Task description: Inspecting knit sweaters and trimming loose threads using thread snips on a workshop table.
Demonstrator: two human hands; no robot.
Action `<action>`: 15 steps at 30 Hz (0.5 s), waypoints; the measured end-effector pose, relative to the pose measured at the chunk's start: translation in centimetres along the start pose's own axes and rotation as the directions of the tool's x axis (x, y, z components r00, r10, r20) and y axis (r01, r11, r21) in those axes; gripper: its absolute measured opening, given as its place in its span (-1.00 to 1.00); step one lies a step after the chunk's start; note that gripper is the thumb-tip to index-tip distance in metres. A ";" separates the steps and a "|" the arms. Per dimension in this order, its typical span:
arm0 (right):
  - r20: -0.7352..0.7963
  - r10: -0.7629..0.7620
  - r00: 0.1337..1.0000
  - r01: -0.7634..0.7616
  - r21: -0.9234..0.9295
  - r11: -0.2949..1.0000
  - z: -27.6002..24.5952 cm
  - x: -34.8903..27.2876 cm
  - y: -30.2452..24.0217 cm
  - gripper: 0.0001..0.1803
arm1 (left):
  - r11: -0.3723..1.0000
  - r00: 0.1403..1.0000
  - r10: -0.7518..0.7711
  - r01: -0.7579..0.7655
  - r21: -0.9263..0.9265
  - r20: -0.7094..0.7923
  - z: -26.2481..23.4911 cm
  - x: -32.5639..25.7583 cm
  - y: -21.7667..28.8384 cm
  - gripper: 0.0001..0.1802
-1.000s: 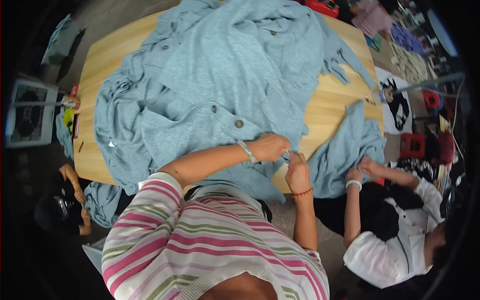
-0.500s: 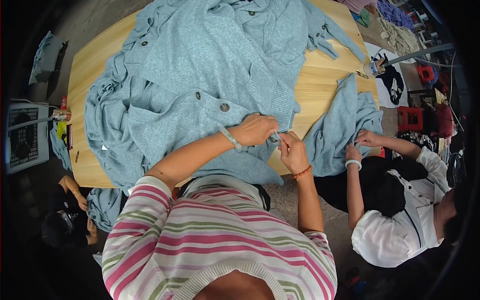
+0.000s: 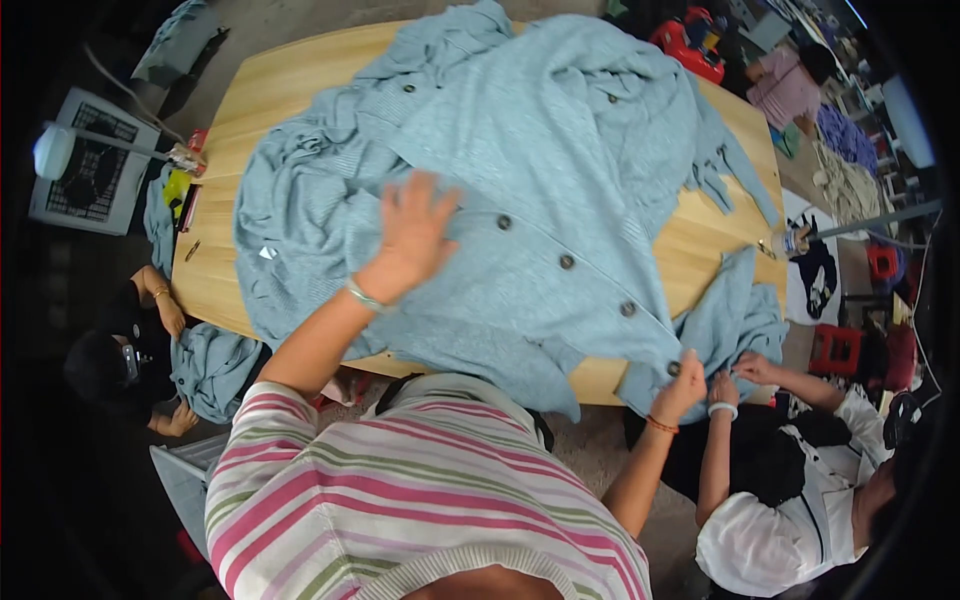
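Observation:
A light blue knitted cardigan lies spread over the wooden table in front of me, on top of more blue knitwear. Its button band slants down to the right with several dark buttons. At the band's lower right end my right hand pinches the cardigan's edge beside a button and draws the band straight. My left hand, smeared by motion, has its fingers spread over the cloth left of the band and holds nothing. Whether it touches the cloth I cannot tell.
At my right, a co-worker's hands work on another blue garment at the table edge. Someone at the left handles a blue garment. Lamp posts stand at both table sides. Red stools are at the far right.
My hands were close together at a button by the near edge. They have moved apart, left to the upper left, right to the lower right, and the button band now lies stretched out.

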State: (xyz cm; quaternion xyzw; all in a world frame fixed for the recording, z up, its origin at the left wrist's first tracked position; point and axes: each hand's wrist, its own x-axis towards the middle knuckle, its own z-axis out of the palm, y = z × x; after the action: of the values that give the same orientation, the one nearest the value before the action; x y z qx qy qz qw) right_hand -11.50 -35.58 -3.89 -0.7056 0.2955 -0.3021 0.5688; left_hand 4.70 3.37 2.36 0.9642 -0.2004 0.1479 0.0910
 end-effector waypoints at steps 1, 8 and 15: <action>0.020 0.089 0.996 -0.091 0.091 0.992 0.2 -0.3 -2.0 -0.59 | 0.984 0.993 -0.114 0.117 0.135 -0.027 -0.2 -1.0 -3.0 -0.53; 0.550 -0.297 0.781 0.519 -0.304 0.799 6.9 -5.5 -7.9 -0.10 | 0.341 0.978 -0.200 0.129 -0.931 0.063 -6.2 -3.7 0.2 -0.81; 0.627 -0.281 0.727 0.335 0.034 0.942 12.9 -9.9 -6.6 -0.30 | -0.379 0.545 0.667 -0.339 -0.861 -0.509 -11.6 -10.0 11.7 -0.89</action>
State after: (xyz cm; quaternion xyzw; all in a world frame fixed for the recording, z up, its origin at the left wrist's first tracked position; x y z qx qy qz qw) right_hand -7.51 -18.84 -0.55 -0.8269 -0.0185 -0.1297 0.5469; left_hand -11.78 -0.88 11.37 0.3870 -0.6674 -0.1300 0.6229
